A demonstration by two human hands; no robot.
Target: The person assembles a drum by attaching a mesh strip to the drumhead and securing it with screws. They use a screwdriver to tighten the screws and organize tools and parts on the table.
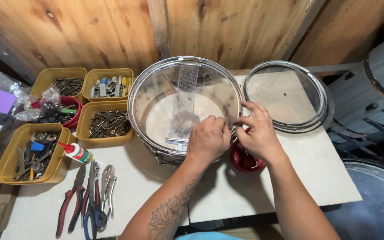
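Observation:
A snare drum (156, 89) with a chrome hoop and a clear head lies snare-side up on the white table (316, 178), its strip of snare wires running down the middle. My left hand (208, 138) rests knuckles-up on the drum's near right rim, fingers curled against it. My right hand (258, 133) is at the same rim just to the right, fingertips pinched at the hoop; what they pinch is too small to make out. A small red bowl (241, 162) stands under my right hand beside the drum.
A loose chrome hoop with a clear head (290, 95) lies at the table's far right. At left, yellow trays (107, 126) hold screws and tools; a glue bottle (75, 152), pliers (70, 202) and scissors (95, 209) lie nearby. More drums (374, 93) stand off the right edge.

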